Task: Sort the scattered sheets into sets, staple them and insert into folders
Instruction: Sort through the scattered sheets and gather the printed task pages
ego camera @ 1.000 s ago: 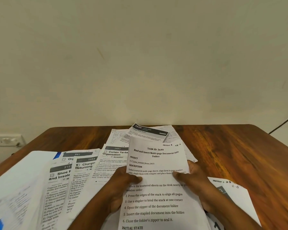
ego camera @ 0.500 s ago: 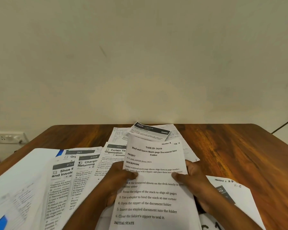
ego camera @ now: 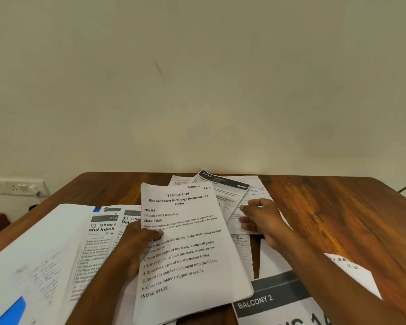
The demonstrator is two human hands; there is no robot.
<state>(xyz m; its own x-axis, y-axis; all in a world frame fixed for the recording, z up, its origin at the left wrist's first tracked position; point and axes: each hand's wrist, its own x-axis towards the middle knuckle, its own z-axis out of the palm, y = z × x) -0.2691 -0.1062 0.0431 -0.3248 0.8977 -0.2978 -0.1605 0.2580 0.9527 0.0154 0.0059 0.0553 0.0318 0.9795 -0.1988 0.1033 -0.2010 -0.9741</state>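
Left hand (ego camera: 136,245) pinches the stack (ego camera: 185,252). Right hand (ego camera: 263,221), fingers spread, rests on loose sheets (ego camera: 242,207). Open folder (ego camera: 33,254) lies on table (ego camera: 338,219), holding sheets.

My right hand (ego camera: 259,220) has let go of the task sheet (ego camera: 185,245) and moved toward two o'clock, onto handwritten pages (ego camera: 242,221). The sheet now tilts counterclockwise.

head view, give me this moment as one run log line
left hand: holds task sheet stack | right hand: on handwritten sheet | table: sheets scattered | stapling: not yet
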